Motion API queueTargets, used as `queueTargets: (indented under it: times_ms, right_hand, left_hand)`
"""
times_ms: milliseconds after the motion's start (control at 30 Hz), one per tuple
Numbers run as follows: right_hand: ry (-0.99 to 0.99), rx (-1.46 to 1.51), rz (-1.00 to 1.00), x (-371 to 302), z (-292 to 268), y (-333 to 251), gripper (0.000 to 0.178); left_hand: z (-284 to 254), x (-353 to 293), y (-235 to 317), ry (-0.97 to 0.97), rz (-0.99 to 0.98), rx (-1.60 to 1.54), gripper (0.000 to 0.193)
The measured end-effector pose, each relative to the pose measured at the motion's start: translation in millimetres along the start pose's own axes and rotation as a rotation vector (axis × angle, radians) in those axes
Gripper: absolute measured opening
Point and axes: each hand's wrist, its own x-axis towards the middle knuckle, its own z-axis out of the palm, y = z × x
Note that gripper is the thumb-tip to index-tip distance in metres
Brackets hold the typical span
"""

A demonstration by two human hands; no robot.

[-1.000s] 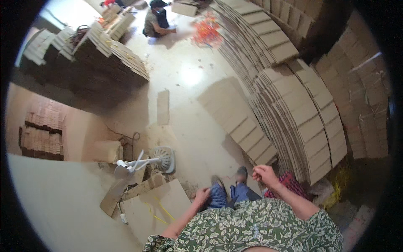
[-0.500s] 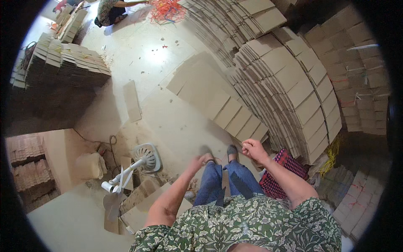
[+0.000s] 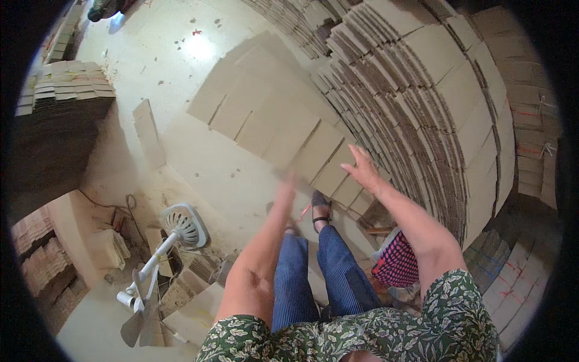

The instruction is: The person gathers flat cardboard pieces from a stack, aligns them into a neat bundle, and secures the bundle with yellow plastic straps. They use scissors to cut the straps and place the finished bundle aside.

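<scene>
Overlapping cardboard sheets (image 3: 274, 130) lie just beside the right hand (image 3: 363, 170), its fingers spread apart, while the left hand (image 3: 287, 186) blurs, its grip impossible to tell

Matt cardboard sheets (image 3: 274, 130), glossy floor (image 3: 198, 51)

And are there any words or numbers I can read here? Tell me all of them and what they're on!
None: I can't read any words, numbers, brands or signs here.
Cardboard on the floor: looks plain, no print I can make out.
Fan: no label I can read.
Shirt: leaf pattern, not letters.
Far bundles at the left: too small and dim to tell.
</scene>
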Motion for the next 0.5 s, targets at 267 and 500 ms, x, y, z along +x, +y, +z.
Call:
queueTargets:
  times_ms: [267,500]
  right_hand:
    - [0.104,-0.238,-0.018,93.8,27.7,42.8,0.097]
    - [0.129,-0.104,-0.008,148.6,42.9,25.7,0.097]
  left_hand:
    - [63.4,11.4,64.2,0.188,0.311,-0.442,0.074]
    - [57.1,45.1,46.3,0.337,0.417,-0.442,0.064]
